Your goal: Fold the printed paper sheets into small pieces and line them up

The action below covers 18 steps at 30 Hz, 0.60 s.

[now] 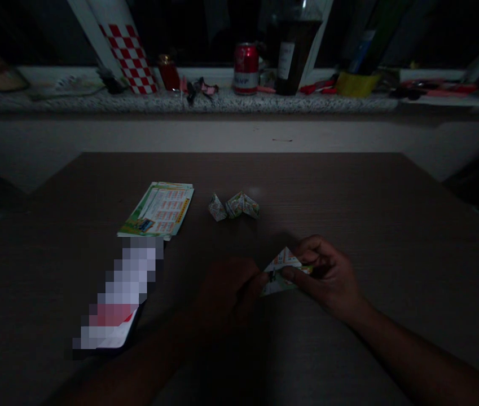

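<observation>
Between my two hands is a partly folded piece of printed paper [282,260], its upper end creased to a point. My left hand [233,285], deep in shadow, pinches the paper's left edge. On the other side my right hand [328,276] grips it, thumb on top and fingers behind. Beyond my hands lie small folded paper pieces [234,206] in the same kind of print. To their left rests a stack of printed sheets [165,210] with green edges and orange grids.
A phone [116,332] with a lit, pixelated screen lies left of my left arm, touching or close to the stack. Behind the brown table [349,186], a granite windowsill [218,103] carries a red can [246,69], a dark bottle [294,56], a checkered tube [131,59] and a yellow holder [355,83].
</observation>
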Tool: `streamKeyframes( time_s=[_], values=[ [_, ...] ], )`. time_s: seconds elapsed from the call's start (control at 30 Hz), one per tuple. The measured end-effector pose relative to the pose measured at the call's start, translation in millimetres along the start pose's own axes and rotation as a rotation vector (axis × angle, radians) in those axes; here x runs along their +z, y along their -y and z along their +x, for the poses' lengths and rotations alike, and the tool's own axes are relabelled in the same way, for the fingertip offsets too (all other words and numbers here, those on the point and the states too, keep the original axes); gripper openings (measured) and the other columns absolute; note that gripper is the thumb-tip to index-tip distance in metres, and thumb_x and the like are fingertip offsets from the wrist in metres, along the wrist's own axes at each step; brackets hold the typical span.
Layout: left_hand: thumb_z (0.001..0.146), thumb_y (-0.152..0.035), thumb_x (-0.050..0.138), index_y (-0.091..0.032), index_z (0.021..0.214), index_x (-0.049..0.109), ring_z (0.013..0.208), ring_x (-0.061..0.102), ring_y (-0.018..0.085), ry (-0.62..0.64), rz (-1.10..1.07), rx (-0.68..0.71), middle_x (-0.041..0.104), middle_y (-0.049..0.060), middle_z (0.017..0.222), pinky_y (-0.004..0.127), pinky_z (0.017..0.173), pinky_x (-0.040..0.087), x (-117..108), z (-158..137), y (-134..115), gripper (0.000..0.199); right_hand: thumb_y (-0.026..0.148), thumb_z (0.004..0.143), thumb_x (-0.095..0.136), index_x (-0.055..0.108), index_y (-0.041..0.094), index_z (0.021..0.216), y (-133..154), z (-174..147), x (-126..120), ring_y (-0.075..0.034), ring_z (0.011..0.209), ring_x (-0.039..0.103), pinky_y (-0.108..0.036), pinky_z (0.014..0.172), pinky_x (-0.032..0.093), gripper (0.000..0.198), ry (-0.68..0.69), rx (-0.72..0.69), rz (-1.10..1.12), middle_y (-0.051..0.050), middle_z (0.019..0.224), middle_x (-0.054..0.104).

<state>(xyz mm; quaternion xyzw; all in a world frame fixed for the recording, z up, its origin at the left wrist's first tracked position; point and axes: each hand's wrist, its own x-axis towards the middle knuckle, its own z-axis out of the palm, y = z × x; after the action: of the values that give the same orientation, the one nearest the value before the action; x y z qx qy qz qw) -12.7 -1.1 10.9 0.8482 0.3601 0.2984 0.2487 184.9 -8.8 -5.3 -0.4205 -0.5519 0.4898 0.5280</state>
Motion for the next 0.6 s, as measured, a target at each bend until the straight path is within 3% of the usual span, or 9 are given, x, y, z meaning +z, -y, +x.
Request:
streamKeyframes(
  time_s=[0.17, 0.27, 0.43, 0.6],
  values=[
    [0.094, -0.028, 0.041, -0.017, 0.059, 0.044, 0.048, 0.037, 0.008, 0.000, 0.021, -0.062, 0.040, -0.005, 0.054, 0.024, 0.050, 0.024, -1.0, 0.8, 4.1, 0.037, 0.022, 0.075, 0.074, 0.051, 0.021, 0.077, 0.8, 1.4, -1.7, -0.009, 0.052, 0.055, -0.019, 0.048, 0.044, 0.022, -0.026, 0.019, -0.015, 0.004, 0.062, 0.061],
    [0.094, -0.036, 0.041, -0.017, 0.060, 0.049, 0.049, 0.042, 0.009, 0.012, -0.025, -0.153, 0.045, -0.004, 0.054, 0.023, 0.049, 0.027, -6.1, 0.8, 6.4, 0.039, 0.024, 0.074, 0.074, 0.051, 0.021, 0.078, -1.5, 1.8, -3.3, -0.010, 0.054, 0.056, -0.020, 0.049, 0.044, 0.024, -0.053, 0.015, -0.057, 0.003, 0.062, 0.060],
    [0.087, -0.040, 0.055, -0.017, 0.096, 0.062, 0.072, 0.062, 0.016, 0.027, -0.129, -0.294, 0.068, 0.003, 0.082, 0.026, 0.064, 0.043, -7.3, 0.0, 4.9, 0.026, 0.024, 0.075, 0.074, 0.054, 0.021, 0.083, -4.1, 1.6, -2.4, -0.011, 0.057, 0.059, -0.021, 0.052, 0.046, 0.022, -0.025, 0.013, -0.085, 0.002, 0.066, 0.064],
    [0.077, -0.032, 0.070, -0.021, 0.117, 0.057, 0.099, 0.065, 0.019, 0.036, -0.409, -0.358, 0.069, 0.004, 0.109, 0.028, 0.084, 0.049, 3.5, 0.4, -0.3, 0.043, 0.020, 0.075, 0.073, 0.057, 0.023, 0.092, -4.6, -0.4, 0.1, -0.012, 0.062, 0.064, -0.021, 0.056, 0.050, 0.024, 0.041, 0.011, -0.091, 0.002, 0.072, 0.068]
  ],
)
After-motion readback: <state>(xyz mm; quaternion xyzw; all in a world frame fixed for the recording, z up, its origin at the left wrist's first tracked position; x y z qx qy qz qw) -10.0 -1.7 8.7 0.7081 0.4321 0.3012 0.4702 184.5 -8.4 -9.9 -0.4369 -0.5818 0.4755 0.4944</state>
